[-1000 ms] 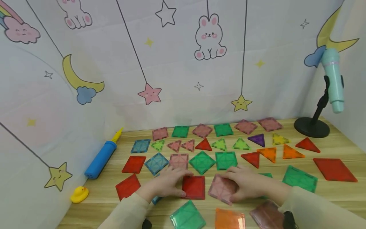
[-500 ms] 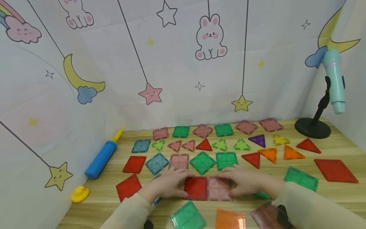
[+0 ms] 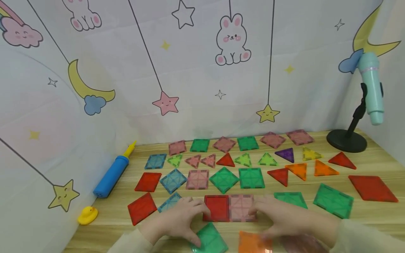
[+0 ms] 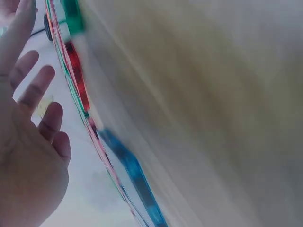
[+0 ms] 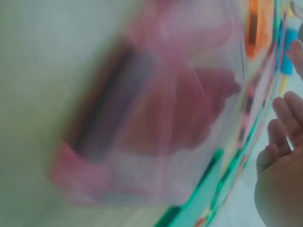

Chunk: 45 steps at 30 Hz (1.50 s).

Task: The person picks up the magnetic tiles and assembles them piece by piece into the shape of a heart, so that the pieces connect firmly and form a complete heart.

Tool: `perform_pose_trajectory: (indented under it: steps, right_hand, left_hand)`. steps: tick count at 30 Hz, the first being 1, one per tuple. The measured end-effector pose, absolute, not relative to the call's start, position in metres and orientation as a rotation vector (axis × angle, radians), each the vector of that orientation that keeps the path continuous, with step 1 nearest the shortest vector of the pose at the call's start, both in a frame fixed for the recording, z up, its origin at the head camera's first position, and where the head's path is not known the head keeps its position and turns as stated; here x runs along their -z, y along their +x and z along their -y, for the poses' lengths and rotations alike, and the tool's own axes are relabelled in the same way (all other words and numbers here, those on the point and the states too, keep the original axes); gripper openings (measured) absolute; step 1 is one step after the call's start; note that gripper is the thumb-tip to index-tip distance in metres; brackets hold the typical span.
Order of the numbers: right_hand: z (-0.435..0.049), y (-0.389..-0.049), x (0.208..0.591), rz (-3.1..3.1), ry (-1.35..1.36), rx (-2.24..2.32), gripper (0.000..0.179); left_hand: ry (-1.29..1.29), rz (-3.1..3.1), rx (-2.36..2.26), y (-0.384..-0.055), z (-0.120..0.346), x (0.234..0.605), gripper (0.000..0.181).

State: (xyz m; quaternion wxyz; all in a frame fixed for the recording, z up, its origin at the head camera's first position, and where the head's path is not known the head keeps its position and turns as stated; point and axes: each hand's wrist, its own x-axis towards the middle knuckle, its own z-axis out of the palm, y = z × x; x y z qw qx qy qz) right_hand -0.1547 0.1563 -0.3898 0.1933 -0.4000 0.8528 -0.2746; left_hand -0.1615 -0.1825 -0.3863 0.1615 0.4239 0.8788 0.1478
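A red square magnetic tile and a pink square magnetic tile lie edge to edge on the table. Just left of the red one is my left hand, fingers spread loosely, thumb over a green square tile. My right hand has its fingertips at the pink tile's right side, while its blurred thumb overlaps an orange square tile. The left wrist view catches the left palm beside a blue tile. A nearby pinkish tile fills much of the right wrist view.
Rows of coloured square and triangular tiles, including a green square, lie farther back. At left are a blue pump and a yellow rubber duck. A toy microphone stands back right, before a printed cloth.
The right hand straightened the tilted pink tile and slid it left against the red tile. Both hands have since drawn back toward the near side, thumbs coming off the two tiles.
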Motion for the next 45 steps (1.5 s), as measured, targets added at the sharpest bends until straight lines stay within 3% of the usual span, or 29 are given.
perform_pose_trajectory:
  steps: [8, 23, 27, 35, 45]
  right_hand:
    - [-0.149, -0.136, 0.399, -2.25, -1.283, 0.762, 0.041]
    - [-0.136, -0.151, 0.402, -2.318, -1.469, 0.578, 0.046]
    - [-0.138, -0.153, 0.4, -2.355, -1.364, 0.613, 0.048]
    - [-0.151, -0.161, 0.397, -2.551, -1.075, 0.593, 0.076]
    - [-0.151, -0.159, 0.399, -2.514, -1.156, 0.597, 0.066]
  left_hand:
    - [1.382, -2.374, -0.359, -0.153, 0.172, 0.387, 0.045]
    - [1.458, -2.303, -0.285, -0.157, 0.152, 0.382, 0.053]
    - [1.449, -2.347, -0.356, -0.159, 0.155, 0.38, 0.05]
    - [1.236, -2.557, -0.282, -0.173, 0.165, 0.384, 0.065]
    - [1.219, -2.497, -0.244, -0.172, 0.167, 0.384, 0.063]
